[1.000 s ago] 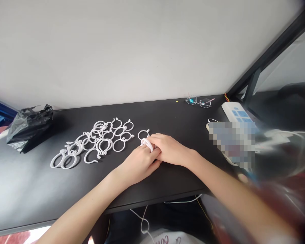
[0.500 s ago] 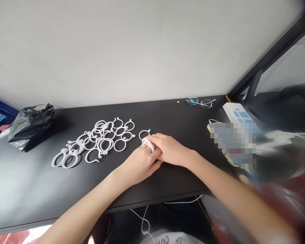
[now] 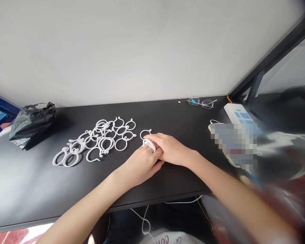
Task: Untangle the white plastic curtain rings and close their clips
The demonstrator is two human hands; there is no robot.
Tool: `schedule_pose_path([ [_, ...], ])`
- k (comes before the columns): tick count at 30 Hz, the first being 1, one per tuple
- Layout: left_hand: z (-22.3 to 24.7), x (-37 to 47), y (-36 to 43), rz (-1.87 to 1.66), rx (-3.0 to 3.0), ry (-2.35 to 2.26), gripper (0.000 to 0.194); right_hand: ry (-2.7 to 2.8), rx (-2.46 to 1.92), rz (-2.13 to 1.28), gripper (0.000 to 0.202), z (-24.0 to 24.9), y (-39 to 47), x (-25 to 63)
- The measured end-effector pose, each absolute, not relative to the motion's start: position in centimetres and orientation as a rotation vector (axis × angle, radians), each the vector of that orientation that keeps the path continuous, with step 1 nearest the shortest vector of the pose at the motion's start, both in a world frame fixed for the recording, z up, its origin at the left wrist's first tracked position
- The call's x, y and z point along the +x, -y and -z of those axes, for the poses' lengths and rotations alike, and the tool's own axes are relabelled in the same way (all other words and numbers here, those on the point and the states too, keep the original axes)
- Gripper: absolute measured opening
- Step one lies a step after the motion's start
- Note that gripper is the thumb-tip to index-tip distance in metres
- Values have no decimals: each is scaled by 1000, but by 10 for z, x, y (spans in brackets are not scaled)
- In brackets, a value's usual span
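Observation:
Several white rings [image 3: 107,145] with small knobs lie in a loose pile on the black table [image 3: 91,189], left of my hands. My left hand [image 3: 142,161] is closed around a white ring [image 3: 150,145] near the table's middle. Over it my right hand [image 3: 167,148] rests with its fingers closed on the same ring; the fingertips are partly hidden. Another white ring [image 3: 145,134] lies just behind my hands.
A black plastic bag [image 3: 33,125] sits at the far left. Glasses [image 3: 200,102] lie near the wall. On the right are a white and blue box [image 3: 239,113], a blurred-out flat object [image 3: 231,144] and clear plastic.
Both hands stay together on the ring, with only a slight shift of the fingers. The whole view has moved a little.

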State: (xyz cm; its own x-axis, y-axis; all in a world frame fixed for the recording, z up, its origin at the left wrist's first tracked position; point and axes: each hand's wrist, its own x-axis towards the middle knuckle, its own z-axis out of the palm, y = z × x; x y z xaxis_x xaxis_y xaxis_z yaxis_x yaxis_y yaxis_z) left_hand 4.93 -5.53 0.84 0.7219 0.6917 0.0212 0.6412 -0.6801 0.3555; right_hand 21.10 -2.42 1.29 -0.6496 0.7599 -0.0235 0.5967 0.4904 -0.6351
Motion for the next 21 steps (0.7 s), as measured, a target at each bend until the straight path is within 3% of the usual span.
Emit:
schedule_pose_path([
  [10,-6,48,60,-195,2682,-1049,11,2542,-1080,-832,27,-15,25,209],
  [21,-6,49,63,-158,2731,-1065,11,2603,-1065,-767,29,-13,27,211],
])
